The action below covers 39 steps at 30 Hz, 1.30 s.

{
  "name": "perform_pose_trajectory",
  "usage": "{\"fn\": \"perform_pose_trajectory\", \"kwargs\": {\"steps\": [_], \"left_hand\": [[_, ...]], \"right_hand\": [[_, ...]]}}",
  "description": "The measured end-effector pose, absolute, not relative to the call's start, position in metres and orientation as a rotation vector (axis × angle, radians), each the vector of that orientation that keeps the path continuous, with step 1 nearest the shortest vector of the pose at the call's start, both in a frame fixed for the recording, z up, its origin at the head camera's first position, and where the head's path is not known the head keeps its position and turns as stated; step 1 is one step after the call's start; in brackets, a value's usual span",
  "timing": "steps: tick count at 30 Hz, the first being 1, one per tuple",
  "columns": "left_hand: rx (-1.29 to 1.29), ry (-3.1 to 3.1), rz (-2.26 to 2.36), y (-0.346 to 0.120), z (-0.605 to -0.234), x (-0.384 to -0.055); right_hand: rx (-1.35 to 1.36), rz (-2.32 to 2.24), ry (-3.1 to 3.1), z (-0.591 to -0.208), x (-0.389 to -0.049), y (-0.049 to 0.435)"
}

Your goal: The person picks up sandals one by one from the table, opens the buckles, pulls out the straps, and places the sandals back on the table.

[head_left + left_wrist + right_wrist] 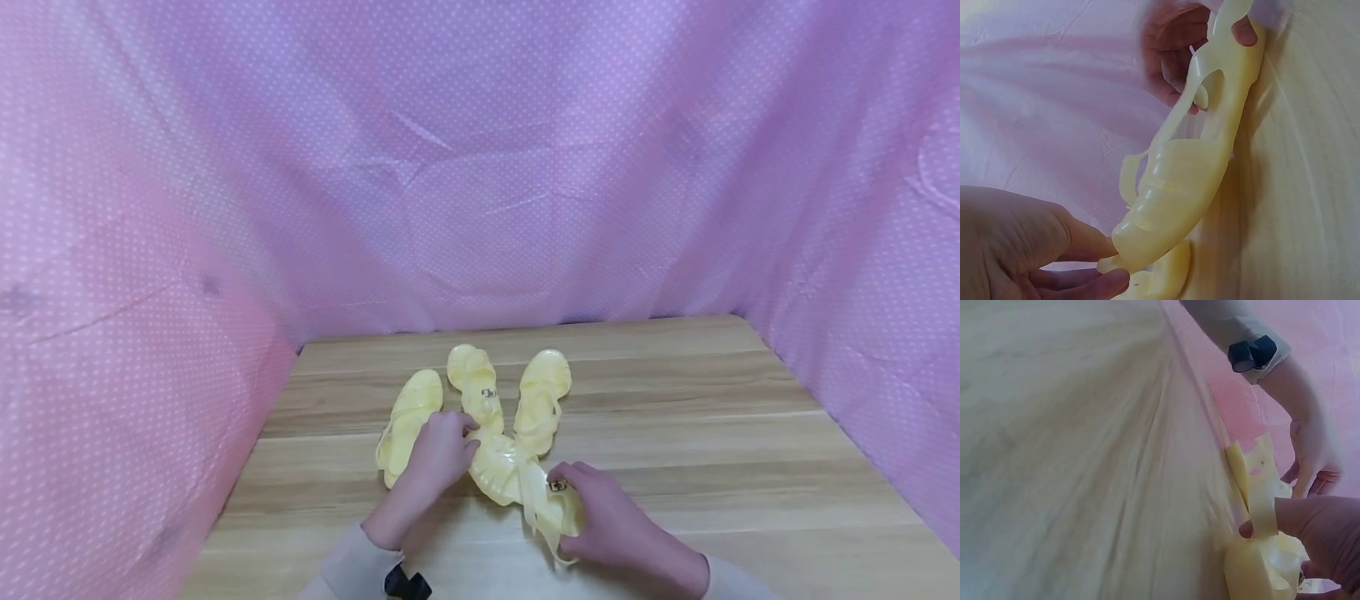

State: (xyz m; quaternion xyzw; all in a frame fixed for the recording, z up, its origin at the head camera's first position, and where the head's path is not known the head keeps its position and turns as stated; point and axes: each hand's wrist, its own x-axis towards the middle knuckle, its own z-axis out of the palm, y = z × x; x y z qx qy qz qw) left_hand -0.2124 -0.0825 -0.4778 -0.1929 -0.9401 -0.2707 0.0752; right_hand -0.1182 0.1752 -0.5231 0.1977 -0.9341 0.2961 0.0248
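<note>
A pale yellow jelly sandal (498, 473) lies slantwise between my two hands, its toe to the left and its heel to the right. My left hand (442, 450) pinches the toe end between thumb and fingers, as the left wrist view shows. At the heel, my right hand (611, 521) grips the back part and strap, with its thumb on the near side. A small dark mark (557, 485) shows on the insole beside the right fingers. In the right wrist view the sandal's strap (1263, 509) crosses over the right hand's fingers.
Three more yellow sandals lie behind: one at left (420, 400) partly behind the left hand, one in the middle (478, 387), one at right (542, 396). The wooden table (712, 433) is enclosed by pink dotted cloth (525, 208). A black device (407, 583) sits on the left wrist.
</note>
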Motion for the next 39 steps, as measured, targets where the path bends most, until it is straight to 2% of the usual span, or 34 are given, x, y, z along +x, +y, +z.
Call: {"fn": "perform_pose_trajectory", "kwargs": {"steps": [8,16,28,33,39], "left_hand": [[-0.638,-2.793,-0.772,-0.073,-0.459,-0.225],[-0.736,-2.76,-0.743,-0.052,-0.428,-0.238],[-0.763,-2.829,-0.727,-0.036,-0.394,-0.236],[-0.84,-2.809,-0.721,-0.012,-0.386,-0.253],[-0.888,-2.882,-0.747,0.033,-0.389,-0.289]], "right_hand": [[0.528,1.01,-2.836,-0.503,-0.122,0.185],[0.619,1.05,-2.746,-0.475,-0.121,0.208],[0.716,1.077,-2.648,-0.446,-0.107,0.227],[0.583,0.909,-2.607,-0.436,-0.116,0.242],[0.403,0.724,-2.627,-0.44,-0.136,0.267]]}}
